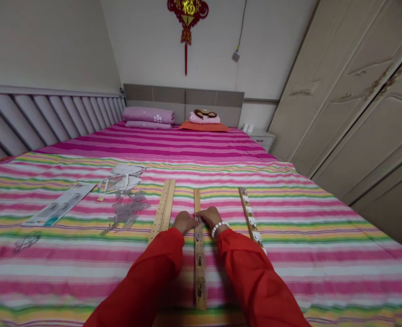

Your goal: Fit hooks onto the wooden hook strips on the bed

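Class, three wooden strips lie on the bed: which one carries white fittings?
The rightmost strip. The middle strip, touched by the right hand, has duller fittings; the leftmost strip shows only holes.

Grey panelled headboard (183,105) stands against a plain white wall (146,41). Above it: red Chinese-knot ornament (187,18). To its right: white bedside cabinet (262,137) and cream carved-door wardrobe (357,104). To its left: grey slatted side panel (51,120).
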A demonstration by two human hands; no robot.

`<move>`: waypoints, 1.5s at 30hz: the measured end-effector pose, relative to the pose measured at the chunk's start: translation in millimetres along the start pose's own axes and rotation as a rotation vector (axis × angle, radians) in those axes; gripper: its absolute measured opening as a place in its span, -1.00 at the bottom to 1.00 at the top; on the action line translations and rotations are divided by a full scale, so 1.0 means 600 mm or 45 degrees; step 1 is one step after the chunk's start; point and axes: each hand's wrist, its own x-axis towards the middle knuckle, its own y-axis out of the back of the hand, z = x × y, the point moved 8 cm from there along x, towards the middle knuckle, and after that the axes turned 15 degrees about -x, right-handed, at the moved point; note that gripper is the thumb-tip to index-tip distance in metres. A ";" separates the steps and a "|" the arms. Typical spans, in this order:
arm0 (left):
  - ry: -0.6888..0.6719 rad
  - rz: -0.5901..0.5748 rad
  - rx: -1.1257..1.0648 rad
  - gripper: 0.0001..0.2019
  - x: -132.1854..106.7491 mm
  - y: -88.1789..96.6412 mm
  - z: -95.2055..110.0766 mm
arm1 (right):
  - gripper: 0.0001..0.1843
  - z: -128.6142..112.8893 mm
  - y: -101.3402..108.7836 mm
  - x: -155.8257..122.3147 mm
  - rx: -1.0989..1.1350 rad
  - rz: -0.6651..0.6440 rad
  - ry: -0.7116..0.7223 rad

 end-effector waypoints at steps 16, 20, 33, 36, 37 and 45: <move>0.033 0.005 -0.082 -0.68 0.009 -0.006 -0.015 | -0.43 0.005 -0.008 -0.009 0.153 -0.101 -0.027; 0.071 -0.025 -0.107 -0.69 0.003 -0.006 -0.011 | -0.51 0.006 -0.007 -0.022 0.193 -0.221 -0.066; 0.072 -0.200 -0.154 -0.86 -0.039 0.077 0.037 | -0.58 0.015 0.010 -0.049 0.414 -0.157 0.043; -0.187 0.129 0.163 -0.89 -0.030 0.189 0.068 | -0.57 0.021 0.010 -0.048 0.451 -0.170 0.083; -0.256 0.260 0.342 -0.88 -0.029 0.224 0.077 | -0.57 0.021 0.010 -0.049 0.456 -0.173 0.096; -0.503 0.543 1.192 -0.77 -0.030 0.287 0.100 | -0.56 0.018 0.012 -0.050 0.460 -0.155 0.141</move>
